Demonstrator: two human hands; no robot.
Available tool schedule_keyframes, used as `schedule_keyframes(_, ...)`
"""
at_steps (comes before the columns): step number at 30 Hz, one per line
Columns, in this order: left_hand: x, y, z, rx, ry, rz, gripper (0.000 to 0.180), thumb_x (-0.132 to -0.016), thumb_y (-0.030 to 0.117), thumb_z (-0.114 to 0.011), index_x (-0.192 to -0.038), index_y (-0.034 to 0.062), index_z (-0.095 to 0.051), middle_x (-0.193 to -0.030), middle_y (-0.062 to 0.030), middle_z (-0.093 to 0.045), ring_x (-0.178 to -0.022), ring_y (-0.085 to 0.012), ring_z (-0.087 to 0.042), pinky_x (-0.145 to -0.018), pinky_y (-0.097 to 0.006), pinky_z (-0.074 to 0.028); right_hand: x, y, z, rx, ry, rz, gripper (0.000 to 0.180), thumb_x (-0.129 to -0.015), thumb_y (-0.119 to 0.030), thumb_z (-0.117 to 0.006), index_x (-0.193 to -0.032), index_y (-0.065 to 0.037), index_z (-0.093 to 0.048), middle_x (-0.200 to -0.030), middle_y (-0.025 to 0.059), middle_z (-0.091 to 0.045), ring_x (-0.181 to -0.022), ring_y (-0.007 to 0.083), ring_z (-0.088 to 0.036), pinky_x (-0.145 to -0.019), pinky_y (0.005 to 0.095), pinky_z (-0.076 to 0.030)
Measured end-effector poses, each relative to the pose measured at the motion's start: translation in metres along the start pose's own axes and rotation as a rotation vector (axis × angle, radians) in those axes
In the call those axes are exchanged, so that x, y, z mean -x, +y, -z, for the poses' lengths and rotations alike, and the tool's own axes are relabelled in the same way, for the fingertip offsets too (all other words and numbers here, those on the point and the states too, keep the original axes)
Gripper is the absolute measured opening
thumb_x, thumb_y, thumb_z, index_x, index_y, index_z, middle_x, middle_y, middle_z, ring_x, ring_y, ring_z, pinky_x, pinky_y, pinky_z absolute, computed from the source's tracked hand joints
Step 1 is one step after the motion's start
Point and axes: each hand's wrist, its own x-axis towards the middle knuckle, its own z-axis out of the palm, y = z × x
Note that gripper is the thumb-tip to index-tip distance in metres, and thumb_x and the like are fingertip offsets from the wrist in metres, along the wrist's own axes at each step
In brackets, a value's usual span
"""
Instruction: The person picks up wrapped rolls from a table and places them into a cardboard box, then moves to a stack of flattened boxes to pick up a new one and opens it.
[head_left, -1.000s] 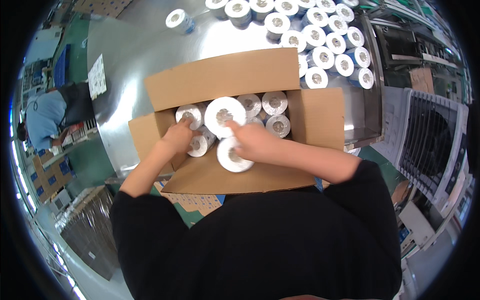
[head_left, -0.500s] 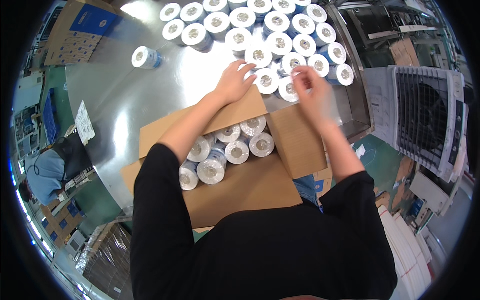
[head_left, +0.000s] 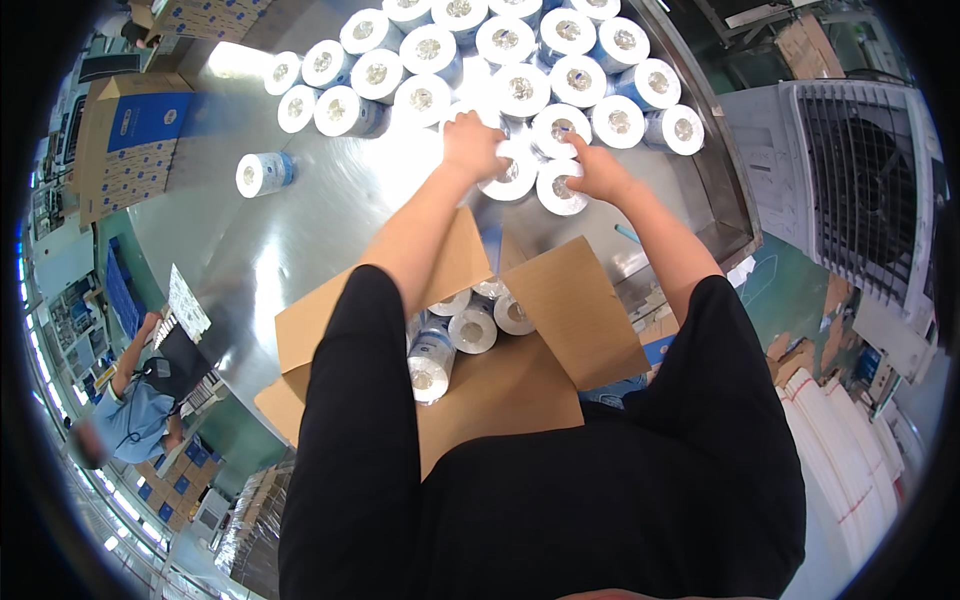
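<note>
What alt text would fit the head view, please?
Both hands, left hand and right hand, each grasp a white roll from a cluster on a shiny metal table. An open cardboard box below holds more rolls.

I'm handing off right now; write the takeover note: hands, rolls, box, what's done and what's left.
Left hand: gripping a white wrapped roll at the near edge of the cluster of white rolls on the shiny metal table.
Right hand: gripping the neighbouring white roll.
Open brown cardboard box: in front of the body, a few rolls inside.
One lone roll lies apart at left.
Done: box partly filled.
Left: many rolls sit on the table.
</note>
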Motion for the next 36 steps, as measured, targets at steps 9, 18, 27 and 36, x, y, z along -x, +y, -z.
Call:
schedule_keyframes(9,0.191,-0.071,0.145,1.443,0.508,-0.007,0.037,-0.077,0.008,-0.061,-0.112,-0.0033,-0.058,-0.093,-0.0048,-0.064,-0.085,-0.0105,-0.057,-0.072,-0.026,-0.044,0.061,-0.023,0.048,-0.195,0.165,-0.065,0.064,-0.059,-0.017,-0.073,-0.118,-0.001,-0.053,-0.077,0.0138,-0.064,-0.069,0.0197,-0.062,-0.065,0.0316,-0.049)
schedule_keyframes(18,0.327,0.017,0.017,0.518,0.103,0.065,0.027,-0.070,0.023,-0.068,-0.093,0.0097,-0.070,-0.096,-0.0111,-0.057,-0.091,-0.0239,-0.054,-0.077,-0.038,-0.044,0.195,-0.222,0.169,-0.144,0.653,0.254,0.059,-0.070,-0.002,-0.067,-0.125,-0.008,-0.050,-0.093,0.0115,-0.068,-0.084,0.0120,-0.065,-0.076,0.0246,-0.051)
schedule_keyframes(27,0.303,-0.006,-0.128,-0.039,0.393,-0.158,0.032,-0.068,0.027,-0.069,-0.098,0.0167,-0.068,-0.109,-0.0126,-0.050,-0.109,-0.0281,-0.040,-0.090,-0.045,-0.031,0.238,-0.297,0.075,0.109,-0.341,0.424,0.065,-0.070,-0.009,-0.067,-0.129,-0.004,-0.042,-0.078,0.0158,-0.063,-0.064,0.0284,-0.064,-0.061,0.0359,-0.051)
schedule_keyframes(36,0.292,-0.024,0.016,0.408,-0.437,-0.277,0.040,-0.082,0.035,-0.064,-0.118,0.0193,-0.061,-0.111,-0.0170,-0.059,-0.101,-0.0313,-0.057,-0.088,-0.039,-0.045,0.168,-0.231,-0.077,0.505,-0.450,0.234,0.045,-0.076,-0.007,-0.058,-0.114,0.013,-0.046,-0.077,0.0218,-0.063,-0.073,0.0364,-0.064,-0.065,0.0406,-0.052)
